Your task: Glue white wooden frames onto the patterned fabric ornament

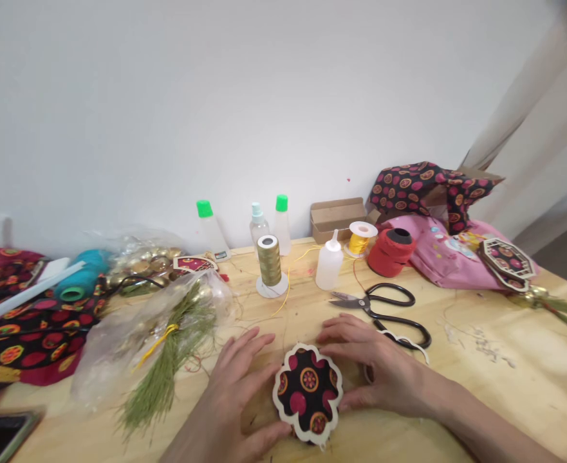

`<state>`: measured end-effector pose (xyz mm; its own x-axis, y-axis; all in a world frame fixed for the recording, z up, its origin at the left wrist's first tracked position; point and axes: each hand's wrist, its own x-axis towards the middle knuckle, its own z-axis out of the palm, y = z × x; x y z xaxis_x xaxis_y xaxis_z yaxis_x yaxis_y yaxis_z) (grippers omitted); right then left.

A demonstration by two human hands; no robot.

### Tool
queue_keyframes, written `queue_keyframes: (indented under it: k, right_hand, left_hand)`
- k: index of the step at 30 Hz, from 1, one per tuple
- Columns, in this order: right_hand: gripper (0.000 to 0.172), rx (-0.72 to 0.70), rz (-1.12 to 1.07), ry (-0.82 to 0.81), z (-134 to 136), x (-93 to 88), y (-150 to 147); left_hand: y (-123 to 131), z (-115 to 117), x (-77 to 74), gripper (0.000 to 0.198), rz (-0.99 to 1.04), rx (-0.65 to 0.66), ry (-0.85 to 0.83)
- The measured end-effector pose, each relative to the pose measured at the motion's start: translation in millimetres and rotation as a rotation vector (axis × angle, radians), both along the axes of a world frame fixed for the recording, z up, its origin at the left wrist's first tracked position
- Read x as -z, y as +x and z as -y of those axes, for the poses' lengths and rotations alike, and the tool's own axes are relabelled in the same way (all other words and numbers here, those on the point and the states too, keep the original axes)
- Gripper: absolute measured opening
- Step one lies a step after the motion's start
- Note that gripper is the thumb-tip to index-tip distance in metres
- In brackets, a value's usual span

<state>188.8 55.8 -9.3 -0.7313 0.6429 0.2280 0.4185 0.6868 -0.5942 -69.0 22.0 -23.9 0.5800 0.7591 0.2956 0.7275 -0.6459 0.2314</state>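
Note:
A scalloped wooden ornament [308, 391] with black, red and gold patterned cloth in its middle lies on the wooden table [505, 379] near its front edge. My left hand [237, 399] rests on its left side, fingers stretched along the table and thumb against the lower rim. My right hand [377, 370] cups its right side, fingertips on the upper edge and thumb on the rim. Both hands hold the ornament between them.
Black scissors [384, 308] lie just behind my right hand. Behind stand a gold thread spool [269, 262], squeeze bottles [329, 262], a yellow spool [360, 239], a red roll [391, 252] and a cardboard box [337, 218]. A plastic bag of green tassels [167, 337] and patterned fabric [27, 341] lie left; a pink bag [450, 257] right.

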Motion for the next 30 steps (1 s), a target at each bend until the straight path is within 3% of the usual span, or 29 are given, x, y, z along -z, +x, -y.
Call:
queue_keyframes:
  k: [14,30]
  right_hand:
    - [0.049,0.002,0.007,0.01,0.7,-0.3,-2.2]
    - [0.052,0.061,-0.029,0.04,7.3,3.5,-4.1]
  left_hand:
    - [0.2,4.8,0.4,0.044,0.033,-0.068,-0.095]
    - [-4.9,1.5,1.5,0.051,0.011,-0.031,-0.147]
